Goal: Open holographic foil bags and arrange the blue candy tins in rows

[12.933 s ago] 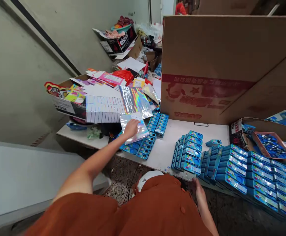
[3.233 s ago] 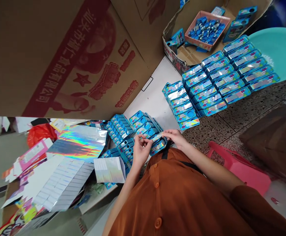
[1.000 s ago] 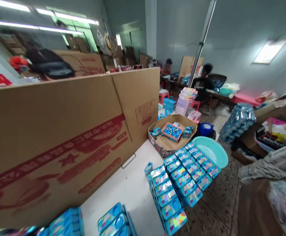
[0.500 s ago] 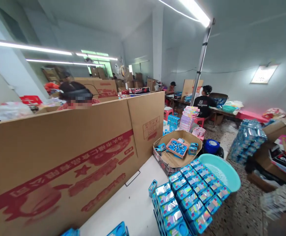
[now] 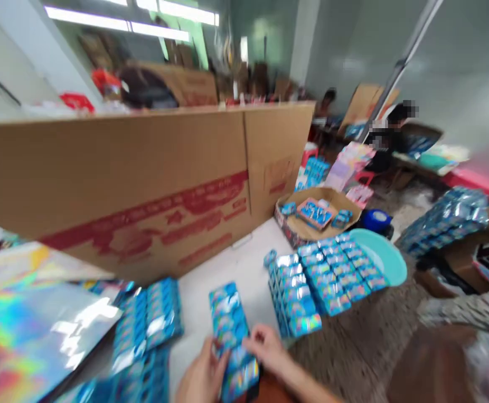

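A row of small blue boxes (image 5: pixel 227 313) with shiny tops lies on the white table in front of me. My left hand (image 5: pixel 202 372) is closed against the left side of a blue box near the row's close end, thumb on top. On the right edge of the same row, my right hand (image 5: pixel 267 347) has thumb and forefinger pinched together; blur hides what is between them. Stacked blue boxes (image 5: pixel 164 310) stand to the left, and a larger block of them (image 5: pixel 328 274) stands to the right.
A tall cardboard panel (image 5: pixel 177 168) borders the table's far side. Beyond the right block are a cut carton (image 5: pixel 288 226) holding a pink tray (image 5: pixel 314 214) and a turquoise basin (image 5: pixel 398 268). Shiny rainbow sheets (image 5: pixel 30 336) lie at left. Other people sit farther back.
My view has tipped downward and to the left. Both my hands, the row of boxes between them, and the left stacks and shiny sheets now show.
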Action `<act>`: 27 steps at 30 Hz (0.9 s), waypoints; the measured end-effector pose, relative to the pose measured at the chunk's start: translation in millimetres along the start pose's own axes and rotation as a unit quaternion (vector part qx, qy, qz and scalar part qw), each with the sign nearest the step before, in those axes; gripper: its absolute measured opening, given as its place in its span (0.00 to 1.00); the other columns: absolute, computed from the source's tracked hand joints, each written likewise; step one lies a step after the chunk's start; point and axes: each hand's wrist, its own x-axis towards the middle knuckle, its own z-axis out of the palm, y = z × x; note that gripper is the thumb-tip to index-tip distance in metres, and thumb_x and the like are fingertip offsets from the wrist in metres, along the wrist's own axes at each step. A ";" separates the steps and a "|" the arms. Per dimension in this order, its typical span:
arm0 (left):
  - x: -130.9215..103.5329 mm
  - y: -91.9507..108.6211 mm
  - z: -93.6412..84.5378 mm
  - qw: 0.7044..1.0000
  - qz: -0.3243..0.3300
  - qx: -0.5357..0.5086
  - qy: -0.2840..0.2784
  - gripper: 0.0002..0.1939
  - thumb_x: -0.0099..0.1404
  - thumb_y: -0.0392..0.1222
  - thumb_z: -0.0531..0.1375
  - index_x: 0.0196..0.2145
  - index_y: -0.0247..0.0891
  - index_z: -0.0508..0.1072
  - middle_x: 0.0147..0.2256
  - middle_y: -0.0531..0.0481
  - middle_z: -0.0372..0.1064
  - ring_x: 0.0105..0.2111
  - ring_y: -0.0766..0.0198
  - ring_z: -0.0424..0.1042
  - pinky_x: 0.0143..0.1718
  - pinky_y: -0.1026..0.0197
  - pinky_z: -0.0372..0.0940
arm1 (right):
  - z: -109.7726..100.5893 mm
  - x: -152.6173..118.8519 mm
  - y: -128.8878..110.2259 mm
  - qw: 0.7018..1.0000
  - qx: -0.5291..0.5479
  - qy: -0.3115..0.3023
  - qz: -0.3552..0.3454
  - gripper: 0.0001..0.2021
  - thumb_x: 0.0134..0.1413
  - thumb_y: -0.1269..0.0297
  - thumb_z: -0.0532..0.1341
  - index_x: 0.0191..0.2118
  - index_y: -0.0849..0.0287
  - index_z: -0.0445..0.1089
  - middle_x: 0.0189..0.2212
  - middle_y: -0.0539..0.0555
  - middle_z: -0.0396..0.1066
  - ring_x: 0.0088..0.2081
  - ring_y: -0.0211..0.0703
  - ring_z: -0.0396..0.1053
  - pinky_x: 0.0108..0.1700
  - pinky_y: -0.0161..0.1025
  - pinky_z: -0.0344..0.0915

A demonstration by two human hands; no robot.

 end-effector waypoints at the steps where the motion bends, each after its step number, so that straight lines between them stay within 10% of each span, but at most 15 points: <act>1: -3.6 -2.1 0.0 0.999 0.041 0.004 0.029 0.05 0.63 0.45 0.54 0.35 0.44 0.67 0.22 0.54 0.67 0.25 0.58 0.72 0.26 0.63 0.59 | -1.5 -1.0 8.5 1.000 0.016 0.005 0.019 0.17 0.50 0.46 0.63 0.27 0.56 0.67 0.25 0.47 0.66 0.29 0.40 0.65 0.32 0.38 0.63; 9: -22.5 -23.7 14.8 0.965 0.184 0.007 0.185 0.06 0.65 0.43 0.56 0.34 0.40 0.68 0.33 0.47 0.70 0.37 0.58 0.68 0.41 0.58 0.61 | -15.9 -3.9 103.7 0.984 0.075 0.056 0.149 0.29 0.42 0.30 0.55 0.22 0.56 0.64 0.22 0.51 0.62 0.26 0.39 0.58 0.31 0.37 0.56; 21: -40.8 -23.1 42.1 0.936 0.332 0.104 0.052 0.25 0.66 0.47 0.56 0.58 0.38 0.62 0.57 0.40 0.63 0.58 0.45 0.56 0.56 0.45 0.52 | -14.7 -48.6 113.5 0.977 0.123 0.134 0.107 0.23 0.48 0.39 0.59 0.24 0.57 0.66 0.23 0.50 0.64 0.26 0.36 0.59 0.30 0.36 0.56; 27: -47.0 -63.5 18.6 0.947 0.264 0.060 0.171 0.23 0.66 0.47 0.55 0.57 0.39 0.62 0.55 0.42 0.64 0.58 0.53 0.57 0.59 0.49 0.52 | -14.0 -67.1 125.7 0.969 0.120 0.182 0.119 0.21 0.48 0.42 0.61 0.25 0.59 0.68 0.23 0.49 0.66 0.26 0.34 0.60 0.30 0.34 0.57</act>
